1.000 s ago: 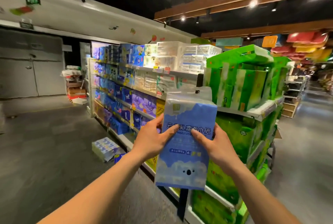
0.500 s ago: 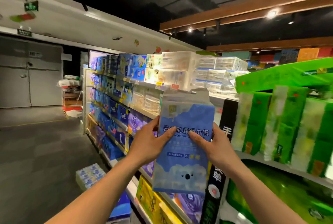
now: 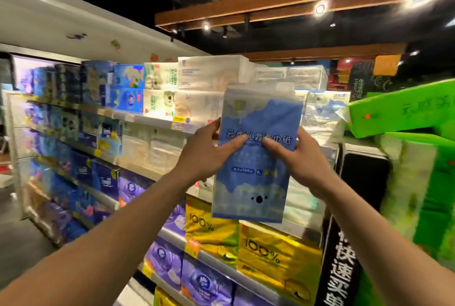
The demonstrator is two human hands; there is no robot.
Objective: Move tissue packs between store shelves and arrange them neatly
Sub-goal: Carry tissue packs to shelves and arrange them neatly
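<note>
Both grips, left hand [image 3: 206, 155] & right hand [image 3: 302, 160], pinch glossy rectangular blue tissue pack [image 3: 256, 177] upright.

We find the shelving [image 3: 157, 122] ahead packed: white packs [image 3: 211, 71] fill the top tier, yellow packs [image 3: 278, 251] sit below (purple ones beside them). Green packs [image 3: 406, 108] crowd in from our right. Open air remains above the top stack and along the aisle floor [image 3: 14, 251] at left.

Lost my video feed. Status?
Both hands, left hand and right hand, grip blue tissue pack. Pack upright, facing white-pack shelf. Nothing in the way.
</note>
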